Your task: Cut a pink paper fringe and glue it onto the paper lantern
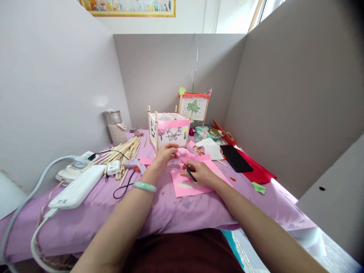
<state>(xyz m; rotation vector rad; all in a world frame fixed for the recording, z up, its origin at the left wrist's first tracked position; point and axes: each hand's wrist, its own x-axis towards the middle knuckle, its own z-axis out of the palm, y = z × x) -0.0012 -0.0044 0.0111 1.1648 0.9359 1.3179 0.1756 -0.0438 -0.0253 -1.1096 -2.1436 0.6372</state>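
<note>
My right hand (199,172) grips a small pair of dark-handled scissors (191,173), their blades pointing up and left toward my other hand. Between the closed fingers of my left hand (165,154) is a piece of pink paper (185,153), partly hidden by the fingers. Below my right hand lies a pink paper sheet (182,189) with pale marks on it. Just behind my hands stands a box-shaped lantern frame (170,133) of sticks with drawn white panels and a pink fringed edge.
Wooden sticks (132,148) lie left, near a glue gun (133,163), a white power bank (78,187) and cables. A covered glass bottle (116,127) stands behind. A black phone (236,158) rests on red cloth (260,170) at right. Another lantern (195,107) stands at the back.
</note>
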